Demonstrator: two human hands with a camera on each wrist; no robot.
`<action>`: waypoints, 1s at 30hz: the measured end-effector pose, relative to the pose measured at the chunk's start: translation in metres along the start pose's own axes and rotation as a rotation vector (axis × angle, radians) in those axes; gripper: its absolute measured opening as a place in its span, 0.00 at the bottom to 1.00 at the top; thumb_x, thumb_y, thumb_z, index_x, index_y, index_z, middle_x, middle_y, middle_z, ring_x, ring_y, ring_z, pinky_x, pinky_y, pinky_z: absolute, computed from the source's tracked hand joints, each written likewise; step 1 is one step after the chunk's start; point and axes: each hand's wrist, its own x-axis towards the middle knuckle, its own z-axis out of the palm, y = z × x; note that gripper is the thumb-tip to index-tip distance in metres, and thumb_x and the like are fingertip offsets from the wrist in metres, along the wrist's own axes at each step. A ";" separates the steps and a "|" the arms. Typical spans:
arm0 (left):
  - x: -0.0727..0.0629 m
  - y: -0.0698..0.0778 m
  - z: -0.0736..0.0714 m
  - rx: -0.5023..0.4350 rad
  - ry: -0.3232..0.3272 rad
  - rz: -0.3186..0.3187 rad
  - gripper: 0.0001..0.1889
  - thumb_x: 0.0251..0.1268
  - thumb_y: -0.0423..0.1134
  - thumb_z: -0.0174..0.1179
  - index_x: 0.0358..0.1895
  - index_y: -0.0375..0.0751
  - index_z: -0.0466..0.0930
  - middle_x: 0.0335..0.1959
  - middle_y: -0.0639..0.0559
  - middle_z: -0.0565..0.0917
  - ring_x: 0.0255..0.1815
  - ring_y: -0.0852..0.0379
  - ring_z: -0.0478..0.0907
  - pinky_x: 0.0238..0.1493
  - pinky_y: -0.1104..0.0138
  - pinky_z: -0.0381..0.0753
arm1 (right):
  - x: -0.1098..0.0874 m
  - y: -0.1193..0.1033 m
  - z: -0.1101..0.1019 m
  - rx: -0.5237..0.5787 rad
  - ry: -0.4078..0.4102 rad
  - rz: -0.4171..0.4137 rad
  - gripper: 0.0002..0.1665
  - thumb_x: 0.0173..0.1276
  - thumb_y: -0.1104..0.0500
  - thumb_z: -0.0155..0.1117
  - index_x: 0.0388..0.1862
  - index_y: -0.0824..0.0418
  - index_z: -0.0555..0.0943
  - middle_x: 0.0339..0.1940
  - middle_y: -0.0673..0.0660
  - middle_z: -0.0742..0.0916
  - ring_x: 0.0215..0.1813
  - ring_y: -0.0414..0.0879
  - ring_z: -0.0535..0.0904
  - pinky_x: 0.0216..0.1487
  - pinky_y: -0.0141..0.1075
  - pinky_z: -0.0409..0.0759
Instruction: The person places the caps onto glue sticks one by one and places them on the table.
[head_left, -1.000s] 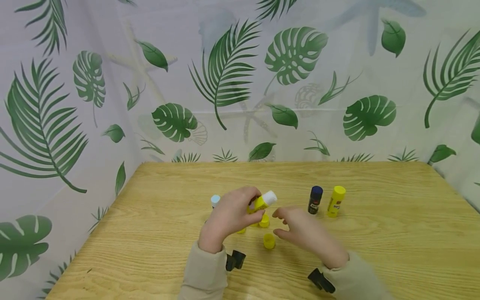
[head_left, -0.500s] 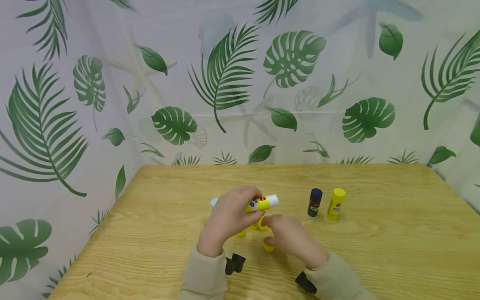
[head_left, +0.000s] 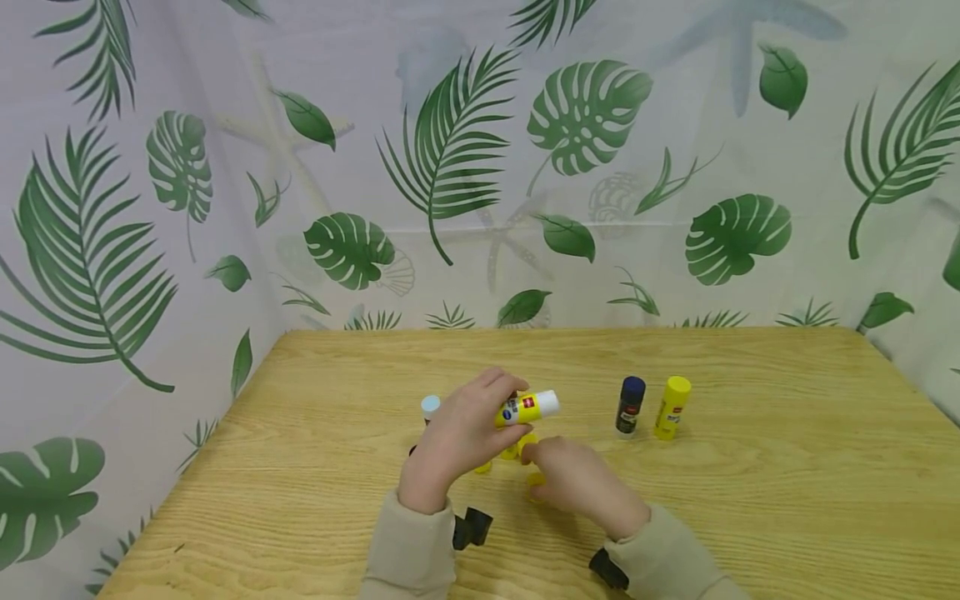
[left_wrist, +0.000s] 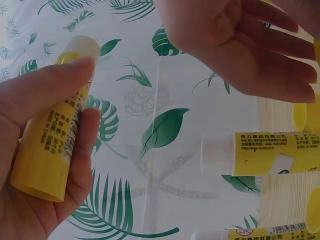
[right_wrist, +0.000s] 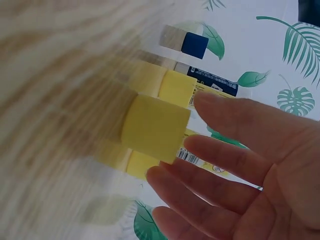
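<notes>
My left hand (head_left: 465, 433) grips a yellow glue stick (head_left: 527, 407) lying nearly level above the table, its white end pointing right. In the left wrist view, the thumb lies along this glue stick (left_wrist: 45, 155) and the fingers curl behind it. My right hand (head_left: 581, 483) is low over the table, around a small yellow cap (head_left: 536, 483). The right wrist view shows its thumb and fingers spread, fingertips right at the yellow cap (right_wrist: 155, 127). Another yellow cap (head_left: 527, 442) is just beyond those fingertips.
A glue stick with a dark blue cap (head_left: 629, 408) and a taller yellow glue stick (head_left: 672, 408) stand to the right. A pale-blue-topped stick (head_left: 431, 406) is partly hidden behind the left hand. Another white-ended yellow glue stick (left_wrist: 272, 155) shows in the left wrist view.
My right hand has moved left and down to the near yellow cap. The glue stick in my left hand has turned from slanting upward to nearly level.
</notes>
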 end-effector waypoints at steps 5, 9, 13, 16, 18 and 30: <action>0.001 0.001 0.000 -0.026 -0.012 -0.014 0.19 0.50 0.43 0.64 0.45 0.39 0.75 0.37 0.52 0.72 0.30 0.61 0.69 0.32 0.74 0.72 | 0.000 0.000 0.003 -0.011 -0.008 0.012 0.14 0.46 0.61 0.71 0.33 0.62 0.79 0.30 0.54 0.82 0.30 0.47 0.76 0.30 0.40 0.74; 0.002 0.001 0.001 -0.036 -0.020 -0.024 0.19 0.52 0.45 0.62 0.45 0.40 0.75 0.36 0.53 0.71 0.29 0.62 0.68 0.32 0.74 0.71 | 0.000 0.000 0.004 -0.004 -0.011 0.020 0.13 0.47 0.62 0.70 0.33 0.63 0.79 0.29 0.54 0.82 0.29 0.46 0.76 0.29 0.40 0.73; 0.002 0.000 0.002 -0.036 -0.029 -0.023 0.15 0.55 0.44 0.60 0.44 0.40 0.75 0.37 0.52 0.72 0.30 0.62 0.69 0.31 0.74 0.71 | -0.001 -0.001 0.004 0.001 -0.016 0.016 0.13 0.46 0.64 0.69 0.33 0.63 0.79 0.29 0.53 0.82 0.28 0.45 0.75 0.29 0.39 0.73; 0.002 0.000 0.002 -0.033 -0.027 -0.010 0.14 0.56 0.41 0.60 0.43 0.40 0.75 0.36 0.52 0.74 0.29 0.61 0.70 0.31 0.74 0.71 | -0.001 -0.002 0.004 0.002 -0.031 0.024 0.13 0.46 0.63 0.69 0.34 0.63 0.79 0.28 0.53 0.81 0.27 0.44 0.74 0.28 0.39 0.73; 0.001 -0.001 0.002 -0.031 -0.023 0.002 0.13 0.55 0.39 0.61 0.43 0.39 0.74 0.36 0.53 0.75 0.30 0.61 0.70 0.31 0.74 0.72 | -0.002 -0.002 0.004 0.004 -0.039 0.028 0.14 0.46 0.63 0.69 0.34 0.63 0.79 0.28 0.52 0.81 0.26 0.43 0.73 0.28 0.38 0.73; 0.001 -0.003 0.003 0.032 0.010 0.056 0.13 0.50 0.35 0.63 0.40 0.41 0.74 0.34 0.54 0.76 0.28 0.63 0.70 0.29 0.73 0.71 | -0.001 0.000 0.009 -0.040 -0.036 -0.005 0.12 0.45 0.64 0.68 0.31 0.62 0.79 0.24 0.50 0.79 0.24 0.42 0.70 0.25 0.37 0.71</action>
